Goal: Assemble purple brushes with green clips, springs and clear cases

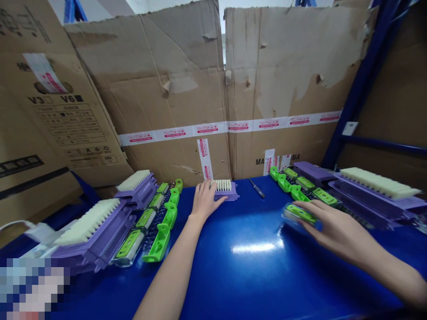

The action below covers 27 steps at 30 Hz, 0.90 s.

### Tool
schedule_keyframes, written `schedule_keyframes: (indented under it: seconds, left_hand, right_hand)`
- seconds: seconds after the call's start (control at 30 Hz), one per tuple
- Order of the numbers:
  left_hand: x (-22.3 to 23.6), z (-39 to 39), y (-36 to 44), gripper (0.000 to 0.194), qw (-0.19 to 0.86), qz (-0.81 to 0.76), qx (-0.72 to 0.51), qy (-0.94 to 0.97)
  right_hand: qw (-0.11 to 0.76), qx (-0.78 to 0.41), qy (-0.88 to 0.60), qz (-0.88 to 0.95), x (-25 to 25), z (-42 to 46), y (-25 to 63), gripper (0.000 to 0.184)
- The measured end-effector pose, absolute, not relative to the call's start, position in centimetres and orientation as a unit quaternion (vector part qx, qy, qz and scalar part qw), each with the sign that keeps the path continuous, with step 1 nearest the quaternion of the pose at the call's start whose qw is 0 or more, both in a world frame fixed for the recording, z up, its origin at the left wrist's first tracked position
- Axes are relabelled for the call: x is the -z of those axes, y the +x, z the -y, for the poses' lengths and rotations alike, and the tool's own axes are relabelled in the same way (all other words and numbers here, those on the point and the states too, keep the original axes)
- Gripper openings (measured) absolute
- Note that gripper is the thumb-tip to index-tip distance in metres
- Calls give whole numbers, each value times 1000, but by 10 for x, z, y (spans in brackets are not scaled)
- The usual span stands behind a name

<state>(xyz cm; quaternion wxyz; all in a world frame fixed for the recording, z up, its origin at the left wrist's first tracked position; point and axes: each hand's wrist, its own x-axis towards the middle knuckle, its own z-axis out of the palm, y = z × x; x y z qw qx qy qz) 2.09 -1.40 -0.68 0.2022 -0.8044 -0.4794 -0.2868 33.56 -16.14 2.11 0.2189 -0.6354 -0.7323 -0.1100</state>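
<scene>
My left hand [206, 201] is at the far middle of the table, closed around the left side of a purple brush-like piece [230, 193] with cream bristles on top. Its fingers cover part of that piece, and the thumb lies along the near edge. On the right, my right hand [328, 220] grips a clear block with a bright green top [300, 213], held over the table and slightly blurred. Just beyond it stands a row of similar green-topped blocks [324, 196] beside bright green brackets [284, 182].
A screwdriver-like tool [256, 189] lies right of centre on the blue table [227, 284]. Stacked purple brush pieces stand at left [96, 235] and right [376, 191]. Green brackets [163, 238] line the left side. Cardboard sheets [173, 89] wall the back; a blue post [360, 80] rises at right.
</scene>
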Motion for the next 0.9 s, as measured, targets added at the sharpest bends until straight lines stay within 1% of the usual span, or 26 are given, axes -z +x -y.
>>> schedule_keyframes:
  seconds: [0.17, 0.33, 0.5, 0.7, 0.9]
  left_hand:
    - [9, 12, 20, 45, 187, 482, 284, -807]
    - [8, 13, 21, 46, 186, 486, 277, -808]
    - [8, 14, 21, 48, 182, 491, 274, -807]
    - [9, 13, 21, 46, 186, 489, 273, -807]
    - [8, 15, 22, 47, 188, 492, 271, -806]
  right_hand:
    - [132, 63, -625, 767, -35, 97, 296, 38]
    - [97, 42, -635, 765, -38, 62, 271, 42]
    - [50, 53, -636, 768, -39, 44, 257, 45]
    - [30, 62, -623, 779, -38, 30, 253, 49]
    - [54, 87, -613, 783, -29, 29, 252, 46]
